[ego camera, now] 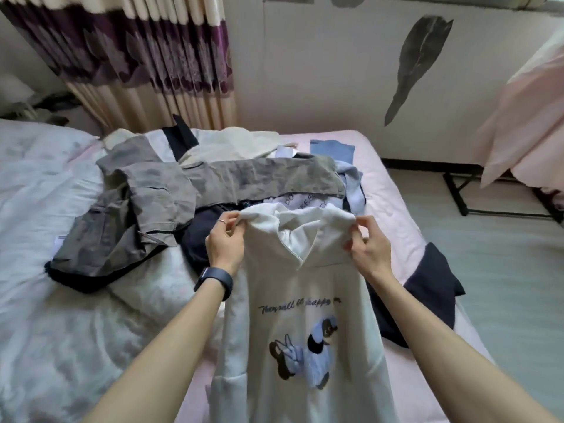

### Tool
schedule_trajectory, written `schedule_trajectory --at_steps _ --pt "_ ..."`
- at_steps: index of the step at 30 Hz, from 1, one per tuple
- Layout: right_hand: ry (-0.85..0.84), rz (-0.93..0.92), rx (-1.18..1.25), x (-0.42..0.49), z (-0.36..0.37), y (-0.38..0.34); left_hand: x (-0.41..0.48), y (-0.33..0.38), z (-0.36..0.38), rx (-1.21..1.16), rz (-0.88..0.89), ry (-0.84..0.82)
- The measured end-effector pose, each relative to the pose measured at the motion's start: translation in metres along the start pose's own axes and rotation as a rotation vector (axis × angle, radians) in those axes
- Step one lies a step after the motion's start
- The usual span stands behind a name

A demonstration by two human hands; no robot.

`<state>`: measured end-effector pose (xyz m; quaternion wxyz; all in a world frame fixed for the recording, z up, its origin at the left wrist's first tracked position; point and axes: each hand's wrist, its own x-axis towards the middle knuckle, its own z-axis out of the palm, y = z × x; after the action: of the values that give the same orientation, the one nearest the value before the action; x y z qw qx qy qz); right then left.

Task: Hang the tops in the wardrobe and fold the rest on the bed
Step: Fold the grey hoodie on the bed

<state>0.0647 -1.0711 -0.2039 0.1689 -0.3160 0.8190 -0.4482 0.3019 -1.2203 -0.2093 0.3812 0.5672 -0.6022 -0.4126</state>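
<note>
- The white hoodie (305,315) hangs from both hands over the near part of the bed (393,178), its printed front facing the camera. Its hem runs out of view below.
- The left hand (225,239) has its grip pinched on the hoodie's shoulder on that side, and the right hand (366,248) pinches the other. Both grips are narrow, thumb against fingers on the cloth.
- The hoodie is a top, so I judge it is bound for the wardrobe. Neither the wardrobe nor any hanger is in view.
- To do this well, hold the two shoulders level and give one shake so sleeves and hood drop straight. Then gather both shoulders into one hand, freeing the other for a hanger.
- Lift it clear of the grey cargo trousers (171,190) and the navy garment (433,288) lying just behind, so nothing is dragged off the pile.
</note>
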Motion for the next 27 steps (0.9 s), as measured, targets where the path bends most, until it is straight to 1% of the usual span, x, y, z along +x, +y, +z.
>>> schedule_trajectory --at_steps 2,3,4,6,7,9,11,14,17,19,24,27 --pt "0.045 -0.006 0.000 0.026 0.019 0.013 0.021 -0.011 0.016 -0.008 0.017 0.097" --pt "0.034 0.016 -0.021 0.034 0.026 0.021 0.026 -0.021 0.021 0.021 0.002 0.097" --pt "-0.009 0.051 -0.067 0.038 0.032 0.029 0.030 -0.033 0.026 0.079 -0.040 0.047" --pt "-0.120 0.148 -0.237 0.040 0.045 0.057 0.030 -0.066 0.038 0.313 -0.170 -0.147" --pt "-0.167 0.183 -0.303 0.033 0.048 0.068 0.023 -0.079 0.042 0.432 -0.200 -0.238" --pt "-0.258 0.240 -0.360 0.007 0.054 0.089 0.000 -0.099 0.049 0.594 -0.159 -0.348" --pt "-0.311 0.292 -0.361 -0.034 0.054 0.112 -0.036 -0.117 0.059 0.678 -0.046 -0.428" --pt "-0.354 0.425 -0.373 -0.113 0.040 0.159 -0.106 -0.147 0.069 0.770 0.062 -0.586" --pt "-0.383 0.526 -0.512 -0.181 0.020 0.210 -0.179 -0.176 0.081 0.878 0.148 -0.774" --pt "-0.421 0.615 -0.595 -0.223 0.003 0.238 -0.228 -0.192 0.086 0.928 0.165 -0.894" --pt "-0.544 0.752 -0.659 -0.286 -0.032 0.288 -0.321 -0.217 0.088 1.076 0.236 -1.050" --pt "-0.618 0.683 -0.581 -0.302 -0.041 0.307 -0.357 -0.224 0.091 1.169 0.229 -1.065"
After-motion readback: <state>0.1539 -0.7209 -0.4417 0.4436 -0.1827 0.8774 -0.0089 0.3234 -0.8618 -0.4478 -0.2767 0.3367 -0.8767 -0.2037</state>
